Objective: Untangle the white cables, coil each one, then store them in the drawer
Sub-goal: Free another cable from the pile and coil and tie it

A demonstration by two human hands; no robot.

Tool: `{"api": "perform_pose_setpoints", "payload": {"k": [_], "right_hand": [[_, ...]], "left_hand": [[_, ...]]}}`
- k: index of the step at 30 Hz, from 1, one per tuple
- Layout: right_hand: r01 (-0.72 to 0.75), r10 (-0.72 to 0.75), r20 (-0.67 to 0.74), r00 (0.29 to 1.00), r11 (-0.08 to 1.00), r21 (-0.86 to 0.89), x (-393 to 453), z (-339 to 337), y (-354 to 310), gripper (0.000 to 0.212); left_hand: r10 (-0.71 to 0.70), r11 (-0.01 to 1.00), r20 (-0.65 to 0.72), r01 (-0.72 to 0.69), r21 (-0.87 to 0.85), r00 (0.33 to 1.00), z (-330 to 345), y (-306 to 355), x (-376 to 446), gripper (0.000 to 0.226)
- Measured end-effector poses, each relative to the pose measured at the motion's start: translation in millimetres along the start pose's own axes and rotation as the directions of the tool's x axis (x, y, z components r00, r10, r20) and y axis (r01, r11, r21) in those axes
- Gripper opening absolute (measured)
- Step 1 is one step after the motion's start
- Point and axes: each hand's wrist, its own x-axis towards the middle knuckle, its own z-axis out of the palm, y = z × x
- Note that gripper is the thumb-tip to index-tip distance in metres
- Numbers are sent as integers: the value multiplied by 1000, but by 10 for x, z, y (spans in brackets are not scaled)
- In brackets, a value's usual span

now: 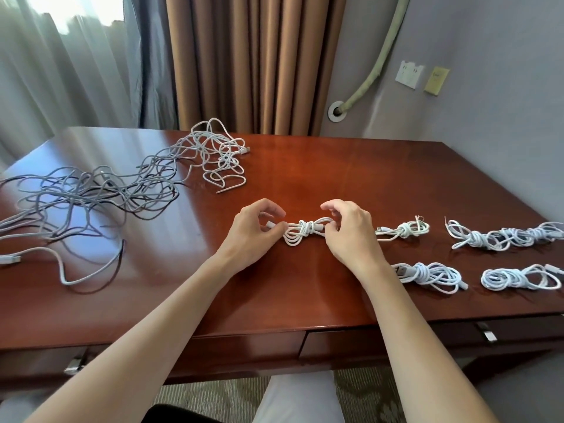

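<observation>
Coiled white cable [306, 231] at desk [305, 285] centre, knotted mid-length. Left hand [254, 232] pinches its 9 o'clock end; right hand [351, 232] pinches 3 o'clock end. Tangled cables [91, 196] at 10 o'clock. Finished bundles [457, 254] at 3 o'clock. Closed drawers [366, 343] at 6 o'clock, under desk edge.

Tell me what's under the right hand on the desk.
The right hand pinches one end of the coiled cable, which lies on the desk. That end is covered by its fingers. The next bundle lies beside it, uncovered.
</observation>
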Motion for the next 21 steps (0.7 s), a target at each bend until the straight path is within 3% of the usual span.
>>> {"api": "perform_pose_setpoints", "payload": {"k": [7,14,21], "right_hand": [[144,-140,-106,984,989,28,-41,24,-456,25],[243,-246,103,964,969,41,-116,369,-1047,21],[199,-223,281,933,974,113,-186,1103,-1366,34]], "left_hand": [[77,992,-53,-71,104,996,-315,112,-129,17],[106,946,-126,-62,317,986,-837,-101,-352,20],[104,890,-199,-2,456,975,-1089,-559,-494,11]]}}
